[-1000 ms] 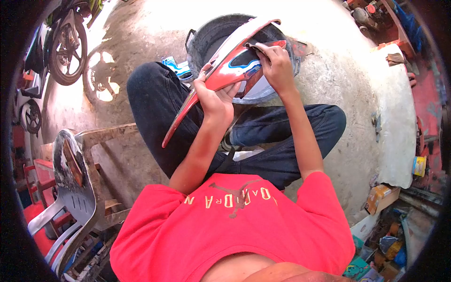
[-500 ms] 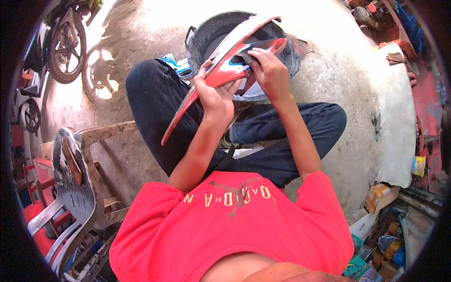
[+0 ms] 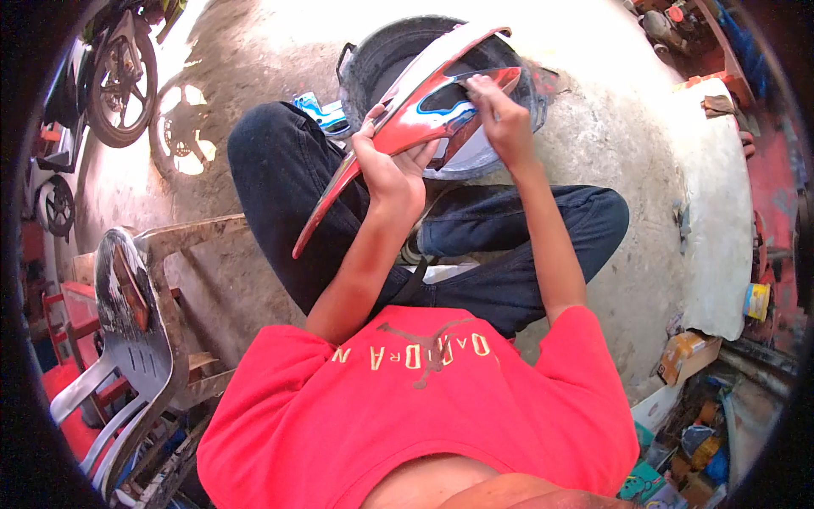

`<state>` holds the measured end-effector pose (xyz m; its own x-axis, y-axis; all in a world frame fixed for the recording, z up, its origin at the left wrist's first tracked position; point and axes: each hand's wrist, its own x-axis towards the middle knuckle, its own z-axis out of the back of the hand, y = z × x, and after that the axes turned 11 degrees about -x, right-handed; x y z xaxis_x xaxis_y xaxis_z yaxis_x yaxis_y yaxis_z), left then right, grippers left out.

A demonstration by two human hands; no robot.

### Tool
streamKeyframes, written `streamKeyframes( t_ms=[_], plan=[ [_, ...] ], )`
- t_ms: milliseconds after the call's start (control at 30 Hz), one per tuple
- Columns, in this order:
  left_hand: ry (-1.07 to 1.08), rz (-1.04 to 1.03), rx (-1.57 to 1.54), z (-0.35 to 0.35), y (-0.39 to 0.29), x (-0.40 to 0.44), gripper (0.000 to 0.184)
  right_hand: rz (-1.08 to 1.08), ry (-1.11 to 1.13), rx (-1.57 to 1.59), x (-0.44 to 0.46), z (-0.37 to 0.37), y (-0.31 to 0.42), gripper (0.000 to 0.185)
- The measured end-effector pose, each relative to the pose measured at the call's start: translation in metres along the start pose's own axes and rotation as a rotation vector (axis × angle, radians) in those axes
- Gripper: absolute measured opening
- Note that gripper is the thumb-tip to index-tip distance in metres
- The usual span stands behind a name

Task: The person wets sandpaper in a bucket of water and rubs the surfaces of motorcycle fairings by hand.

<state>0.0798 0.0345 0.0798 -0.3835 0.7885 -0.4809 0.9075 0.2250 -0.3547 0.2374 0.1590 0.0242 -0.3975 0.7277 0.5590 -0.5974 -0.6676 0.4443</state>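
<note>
Above grey concrete [image 3: 632,246], we brace a glossy curved red panel [image 3: 407,131].
Left hand [image 3: 390,176] grips; right hand [image 3: 509,127], curled, contents unclear, best presses lightly.

Basin [image 3: 366,64]: on floor [image 3: 246,76], before crossed legs [image 3: 500,225] | fairing panel [image 3: 403,127]: slanted over basin, near end above left leg [image 3: 275,174] | smaller panel [image 3: 320,114]: just left of basin | motorcycle wheel [image 3: 123,85]: front left | armchair [image 3: 140,352]: left | slab [image 3: 716,220]: right, cloth [image 3: 718,105] on far end | cardboard box [image 3: 688,356]: by slab's near end
</note>
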Motion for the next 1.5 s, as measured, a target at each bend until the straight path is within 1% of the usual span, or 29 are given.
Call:
streamKeyframes(
  t_ms=[100, 233, 333, 433, 533, 567, 633, 700, 733, 800, 833, 867, 967, 1000, 1100, 1167, 1233, 1300, 1367, 1400, 1500],
  plan=[
    [-0.002, -0.008, -0.013, -0.001, 0.001, 0.001, 0.042, -0.027, -0.015, -0.047, 0.005, 0.005, -0.007, 0.028],
    [-0.018, -0.027, -0.03, -0.002, 0.0, 0.001, 0.042, -0.11, -0.039, 0.008, 0.01, 0.003, -0.004, 0.026],
    [-0.014, -0.026, -0.032, -0.002, 0.0, 0.001, 0.042, -0.126, -0.047, -0.001, 0.013, 0.001, 0.0, 0.023],
    [-0.006, -0.025, -0.028, 0.0, 0.001, 0.002, 0.042, -0.296, -0.041, 0.074, 0.011, 0.003, 0.008, 0.02],
    [-0.002, -0.02, -0.041, 0.001, 0.001, 0.001, 0.041, 0.003, -0.024, 0.143, -0.007, -0.001, 0.041, 0.022],
    [0.0, -0.02, -0.048, 0.0, 0.001, 0.001, 0.041, 0.202, -0.006, 0.115, -0.014, 0.0, 0.056, 0.025],
    [-0.009, -0.024, -0.055, -0.002, 0.0, 0.002, 0.042, 0.276, 0.006, 0.174, -0.012, 0.004, 0.063, 0.025],
    [-0.023, -0.019, -0.046, 0.002, -0.001, 0.001, 0.042, 0.055, 0.033, 0.153, 0.001, 0.008, 0.029, 0.027],
    [-0.019, -0.016, -0.043, 0.003, -0.001, 0.002, 0.042, -0.127, -0.015, 0.088, 0.002, -0.004, -0.005, 0.026],
    [-0.036, -0.016, -0.034, -0.002, -0.001, 0.0, 0.043, -0.085, -0.012, 0.059, -0.006, -0.004, -0.008, 0.026],
    [-0.018, -0.012, -0.048, -0.004, -0.001, 0.002, 0.042, -0.056, -0.013, 0.047, 0.0, 0.0, 0.003, 0.026],
    [-0.009, -0.009, -0.059, -0.005, -0.001, 0.001, 0.042, 0.113, -0.032, 0.095, -0.01, -0.001, 0.024, 0.027],
    [0.0, -0.018, -0.072, -0.004, -0.001, 0.005, 0.039, 0.332, 0.027, 0.134, -0.016, 0.006, 0.062, 0.029],
    [-0.005, -0.018, -0.067, -0.001, -0.001, 0.003, 0.039, 0.24, 0.025, 0.129, -0.011, 0.004, 0.042, 0.031],
    [-0.023, -0.005, -0.053, -0.001, -0.001, -0.001, 0.037, -0.298, 0.028, 0.091, 0.006, -0.005, -0.014, 0.035],
    [-0.025, -0.007, -0.059, -0.004, -0.002, -0.002, 0.036, 0.013, -0.012, 0.083, -0.004, 0.0, 0.015, 0.035],
    [-0.027, -0.016, -0.075, 0.0, 0.0, 0.0, 0.038, 0.315, -0.035, 0.064, -0.016, 0.001, 0.06, 0.032],
    [0.004, -0.011, -0.084, 0.001, 0.001, 0.003, 0.04, 0.415, -0.028, 0.109, -0.01, 0.005, 0.052, 0.029],
    [-0.026, -0.019, -0.046, 0.004, -0.001, 0.001, 0.04, -0.031, 0.01, 0.107, 0.002, 0.001, 0.012, 0.029],
    [-0.022, -0.017, -0.043, 0.004, -0.001, 0.001, 0.04, -0.186, -0.051, -0.044, 0.005, -0.009, -0.017, 0.029],
    [-0.02, -0.018, -0.047, 0.003, 0.001, 0.007, 0.041, 0.025, -0.124, -0.027, -0.009, -0.016, -0.002, 0.027]
  ],
)
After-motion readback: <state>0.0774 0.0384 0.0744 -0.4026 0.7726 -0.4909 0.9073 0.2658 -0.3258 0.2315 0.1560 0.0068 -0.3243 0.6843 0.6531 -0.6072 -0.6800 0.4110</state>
